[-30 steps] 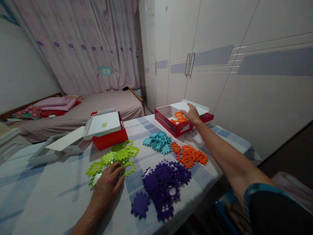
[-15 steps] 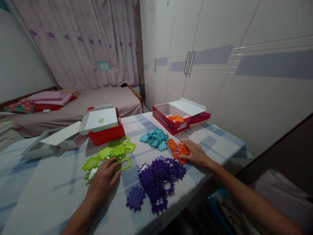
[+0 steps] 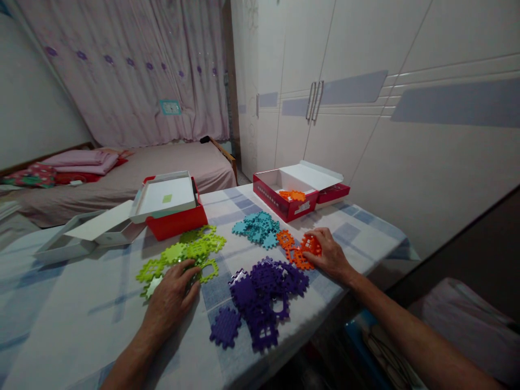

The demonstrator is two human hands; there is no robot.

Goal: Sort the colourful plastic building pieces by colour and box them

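My right hand (image 3: pixel 330 254) is curled around orange puzzle tiles (image 3: pixel 298 248) on the checked tablecloth (image 3: pixel 81 314), its fingers closed on a few of them. My left hand (image 3: pixel 169 297) lies flat, fingers spread, on the near edge of the lime green tiles (image 3: pixel 184 252). Between my hands sits a heap of purple tiles (image 3: pixel 260 295). Beyond that heap lies a pile of teal tiles (image 3: pixel 257 226). Further back right, a red box (image 3: pixel 284 206) with a white lining holds some orange tiles.
A second red box (image 3: pixel 179 225) with a white tray on top stands at the back left, next to a white lid (image 3: pixel 87 233). A bed (image 3: pixel 122 179) lies behind the table and white wardrobe doors (image 3: pixel 365 108) fill the right side.
My right hand left the red box at the back, came down to the orange tiles and has closed on some. My left hand stayed on the green tiles.
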